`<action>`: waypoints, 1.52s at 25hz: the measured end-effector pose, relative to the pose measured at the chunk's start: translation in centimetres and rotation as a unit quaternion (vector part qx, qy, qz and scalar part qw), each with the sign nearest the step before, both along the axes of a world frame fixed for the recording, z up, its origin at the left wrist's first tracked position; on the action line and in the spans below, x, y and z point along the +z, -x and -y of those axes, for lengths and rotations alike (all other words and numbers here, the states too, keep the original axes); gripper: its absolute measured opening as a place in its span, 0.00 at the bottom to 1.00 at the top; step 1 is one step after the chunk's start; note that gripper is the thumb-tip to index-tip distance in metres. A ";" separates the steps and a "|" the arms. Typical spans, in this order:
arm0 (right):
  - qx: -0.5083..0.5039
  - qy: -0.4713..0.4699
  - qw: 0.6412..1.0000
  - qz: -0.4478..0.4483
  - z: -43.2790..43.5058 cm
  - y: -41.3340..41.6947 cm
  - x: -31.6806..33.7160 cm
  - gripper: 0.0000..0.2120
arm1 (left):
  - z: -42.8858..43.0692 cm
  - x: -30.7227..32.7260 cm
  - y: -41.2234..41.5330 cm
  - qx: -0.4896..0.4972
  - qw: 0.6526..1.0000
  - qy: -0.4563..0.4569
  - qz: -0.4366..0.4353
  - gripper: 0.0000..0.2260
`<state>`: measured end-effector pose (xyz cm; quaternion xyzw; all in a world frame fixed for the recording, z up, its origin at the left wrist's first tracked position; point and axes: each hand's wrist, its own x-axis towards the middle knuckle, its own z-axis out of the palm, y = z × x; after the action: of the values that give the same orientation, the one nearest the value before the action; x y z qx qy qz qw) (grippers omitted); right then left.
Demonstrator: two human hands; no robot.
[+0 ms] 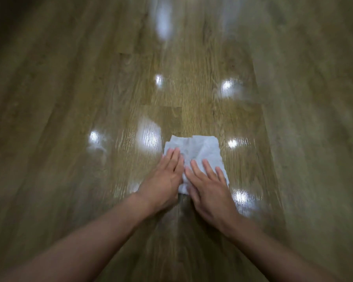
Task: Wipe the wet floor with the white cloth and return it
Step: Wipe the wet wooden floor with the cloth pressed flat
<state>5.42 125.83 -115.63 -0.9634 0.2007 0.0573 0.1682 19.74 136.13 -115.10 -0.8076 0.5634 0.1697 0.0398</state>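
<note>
A crumpled white cloth (198,151) lies flat on the wooden plank floor (69,119) in the middle of the view. My left hand (165,180) presses on the cloth's left near edge, palm down, fingers together and stretched out. My right hand (210,184) lies palm down on the cloth's right near part with its fingers spread. Both hands rest on top of the cloth rather than gripping it. The floor around the cloth is glossy, with a shiny patch (149,137) just to its left.
Bright ceiling-light reflections (228,88) dot the planks ahead and to both sides. The floor stretches away in all directions; the picture is blurred by motion toward the edges. No furniture or other object is in view.
</note>
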 end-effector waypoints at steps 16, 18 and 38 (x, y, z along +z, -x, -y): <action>-0.023 0.055 0.998 -0.021 3.4 -26.8 -2.1 0.26 | 3.6 0.3 -21.7 0.090 0.996 -0.004 0.024 0.27; 0.009 0.096 0.995 0.000 2.6 -24.4 -1.9 0.26 | 2.5 0.2 -18.6 0.086 0.995 0.053 0.012 0.31; 0.089 0.073 0.992 -0.052 -3.5 -25.1 -0.8 0.26 | -4.5 -0.6 -16.7 0.280 0.946 0.133 -0.098 0.21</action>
<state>30.49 129.34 -116.41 -0.9828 0.1265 0.1075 0.0813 36.47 140.62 -115.69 -0.9103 0.3327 0.1757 -0.1727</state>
